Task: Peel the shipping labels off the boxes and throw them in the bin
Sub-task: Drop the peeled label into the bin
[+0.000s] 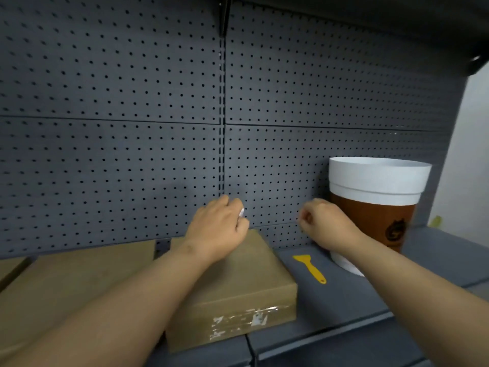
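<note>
A brown cardboard box (246, 282) lies on the grey shelf, with torn label scraps and clear tape on its front face (243, 320). My left hand (219, 223) is raised above the box's far end, closed on a small white bit of label (241, 212) at the fingertips. My right hand (321, 221) hovers to the right of it, fingers curled in with nothing visible in them. The bin (375, 197), shaped like a big coffee cup with a white rim and brown sleeve, stands just right of my right hand.
A yellow plastic scraper (309, 267) lies on the shelf (352, 295) between the box and the bin. Another flat cardboard box (79, 276) sits to the left. A dark pegboard wall (132, 128) backs the shelf; an upper shelf (370, 22) overhangs.
</note>
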